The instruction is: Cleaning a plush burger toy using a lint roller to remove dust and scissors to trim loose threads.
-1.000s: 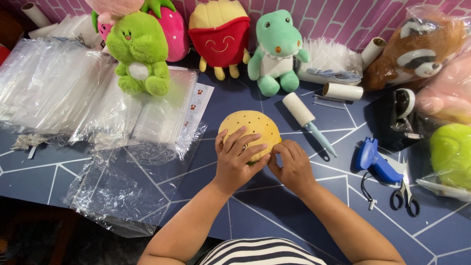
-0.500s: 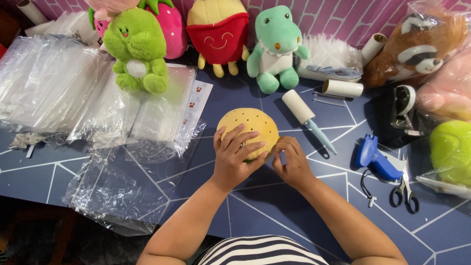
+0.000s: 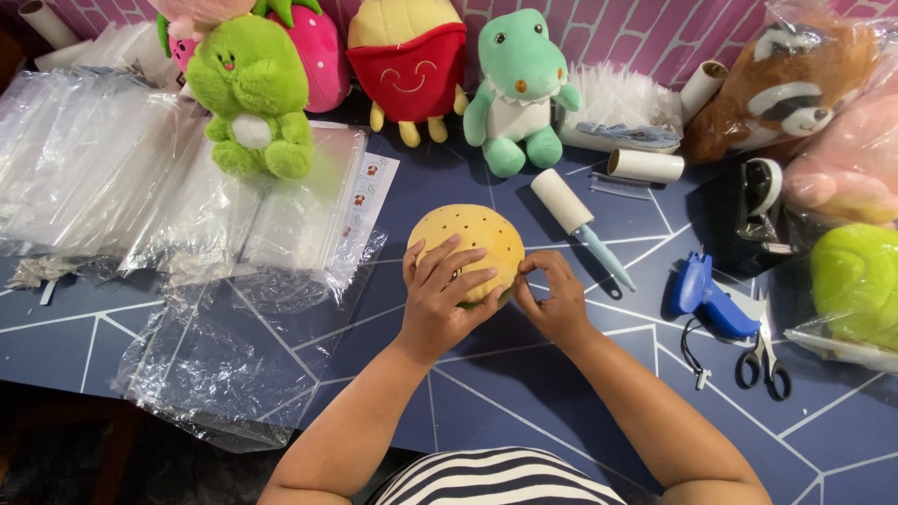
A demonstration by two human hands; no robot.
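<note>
Table [image 3: 580,440]: dark blue top with white angular lines, bearing everything listed.

Clear plastic bags [image 3: 122,187]: stacked in overlapping piles well to the left of the grip; one loose sheet [image 3: 224,365] lies crumpled just left of the left forearm.

Row of plush toys, beyond the grip along the pink brick-pattern wall: green bear-like plush [image 3: 251,93] far left; pink strawberry plush [image 3: 318,51] behind it; red-and-yellow fries plush [image 3: 408,61] straight beyond; teal dinosaur plush [image 3: 519,89] beyond and slightly right.

Bagged plush, far right of the grip: brown raccoon plush [image 3: 781,79], a pink one [image 3: 847,173], and a lime-green one [image 3: 856,281].

Yellow round plush [image 3: 468,245]: dome-shaped, dotted with small dark specks, resting on the table at centre. This is the held item.

Left hand [image 3: 440,304]: fingers spread over the near left side of the yellow plush, clamped on it.

Right hand [image 3: 554,297]: fingertips pinched together at the plush's lower right edge, touching it; what they pinch is too small to tell.

Lint roller [image 3: 572,220]: white roll, pale teal handle, just right of the grip, tilted.

Blue glue gun [image 3: 706,301]: right of the right hand.

Black tape dispenser [image 3: 748,210]: further right.

Scissors [image 3: 762,360]: black handles, near the glue gun.

Cardboard tube [image 3: 645,165]: beyond the roller.
</note>
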